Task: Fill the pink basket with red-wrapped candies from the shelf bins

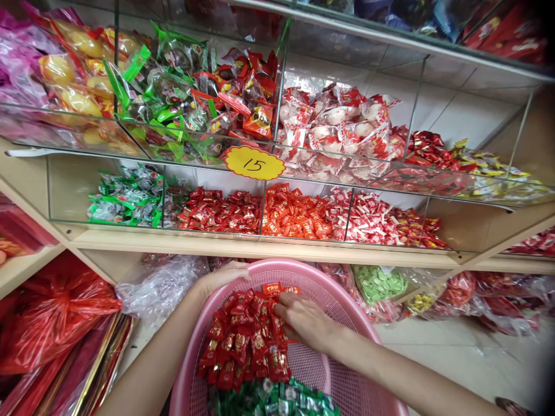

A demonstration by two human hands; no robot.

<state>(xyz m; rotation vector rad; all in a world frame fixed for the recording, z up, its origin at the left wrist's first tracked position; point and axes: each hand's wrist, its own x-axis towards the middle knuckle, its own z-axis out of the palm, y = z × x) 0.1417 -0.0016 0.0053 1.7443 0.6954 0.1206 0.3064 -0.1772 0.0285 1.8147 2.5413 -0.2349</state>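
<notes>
A pink mesh plastic basket (347, 297) stands below the shelves. My left hand (223, 276) grips its far left rim, with the fingers laid over the edge. Red wrapped candies (238, 335) are heaped in the left and middle of the basket, and green wrapped candies (277, 398) lie at the near side. My right hand (306, 320) is inside, at the right edge of the red heap. Its fingers are curled, and the tips are partly hidden against the candies. A couple of orange-red candies (272, 289) lie just beyond those fingers.
Glass-fronted shelf bins ahead hold orange candies (295, 214), dark red candies (221, 211) and several other sorts. A yellow tag (255, 163) reads 15. Clear plastic bags (165, 289) lie under the shelf, and a red plastic bag (56, 318) sits at left. Tiled floor (442, 352) shows at right.
</notes>
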